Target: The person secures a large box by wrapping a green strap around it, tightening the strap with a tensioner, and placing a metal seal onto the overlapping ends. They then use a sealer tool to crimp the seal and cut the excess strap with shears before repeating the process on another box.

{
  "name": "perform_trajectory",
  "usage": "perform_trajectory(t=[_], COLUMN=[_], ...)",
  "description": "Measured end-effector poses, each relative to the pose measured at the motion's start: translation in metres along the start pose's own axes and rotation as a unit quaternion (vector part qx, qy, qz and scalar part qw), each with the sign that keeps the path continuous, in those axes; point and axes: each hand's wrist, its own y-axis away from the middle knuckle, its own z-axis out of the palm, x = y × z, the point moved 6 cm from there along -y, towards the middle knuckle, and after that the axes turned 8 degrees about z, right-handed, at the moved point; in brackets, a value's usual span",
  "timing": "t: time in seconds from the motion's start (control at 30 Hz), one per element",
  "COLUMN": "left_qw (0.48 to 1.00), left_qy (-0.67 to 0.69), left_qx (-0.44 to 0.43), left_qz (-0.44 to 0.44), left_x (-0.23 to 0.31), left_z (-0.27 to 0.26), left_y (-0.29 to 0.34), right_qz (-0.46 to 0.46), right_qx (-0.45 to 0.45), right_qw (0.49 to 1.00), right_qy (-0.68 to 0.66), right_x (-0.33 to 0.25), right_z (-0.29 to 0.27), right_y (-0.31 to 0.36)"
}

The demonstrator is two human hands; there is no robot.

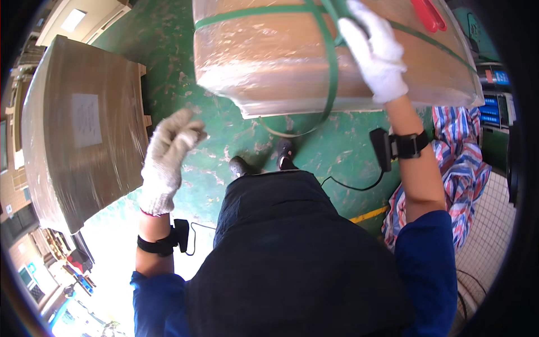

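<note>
My right hand (376, 59), in a white knit glove, is over the top of a large brown carton (258, 56) wrapped in clear film. Its fingers close around a green packing strap (336, 21), partly hidden by the glove. One strap loop (330, 78) hangs down the near side of the carton and curves loosely toward the floor. My left hand (168, 154), in a greyish white glove, is in the air over the green floor, fingers apart and slightly bent, with nothing in it. A red tool or handle (429, 15) lies on the carton's top at the right.
Another film-wrapped carton (90, 163) stands on a pallet at the left, a white sheet (87, 119) on its side. A striped red, white and blue tarp (449, 163) is bunched at the right. My shoes (285, 149) are close to the strapped carton. Thin cables run from both wristbands.
</note>
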Motion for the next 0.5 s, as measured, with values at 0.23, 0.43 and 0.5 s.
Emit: perform_trajectory(t=[0.23,0.43,0.5], left_qw=[0.996,0.987,0.985], left_qy=[-0.010,-0.033,-0.045], left_qx=[-0.044,-0.068,-0.071], left_qz=[-0.071,-0.143,-0.149], left_x=[-0.095,-0.131,-0.131], left_z=[-0.066,-0.098,-0.114], left_y=[0.039,0.059,0.073], right_qz=[-0.080,-0.061,-0.085], right_qx=[0.057,0.053,0.085], right_qw=[0.989,0.983,0.977], right_qy=[0.115,0.163,0.176], right_x=[0.007,0.007,0.010], right_z=[0.000,0.012,0.009], right_y=[-0.011,-0.012,-0.011])
